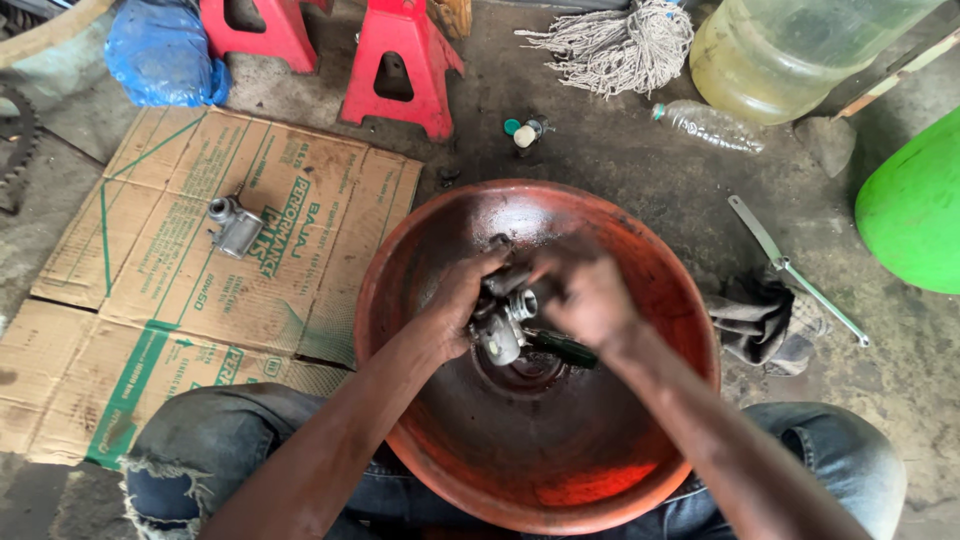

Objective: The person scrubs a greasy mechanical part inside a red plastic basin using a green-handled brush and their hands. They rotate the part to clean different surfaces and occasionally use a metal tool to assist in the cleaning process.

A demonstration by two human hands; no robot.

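A big red-orange basin [660, 290] sits on the floor between my knees. Over its middle, my left hand [458, 300] and my right hand [585, 290] both grip a small greasy metal engine part [503, 325], grey and dark. A dark green-handled tool [562, 348] pokes out under my right hand; which fingers hold it is hidden. Dark oily liquid pools at the basin's bottom [530, 372].
A flattened cardboard sheet [150, 300] lies at left with a second grey metal part [233, 226] on it. Two red jack stands [400, 65], a blue bag [160, 50], a mop head [620, 45], a large yellowish jug [790, 55], a plastic bottle [710, 125], a rag [760, 320], a long wrench [795, 268] and a green container [915, 205] surround the basin.
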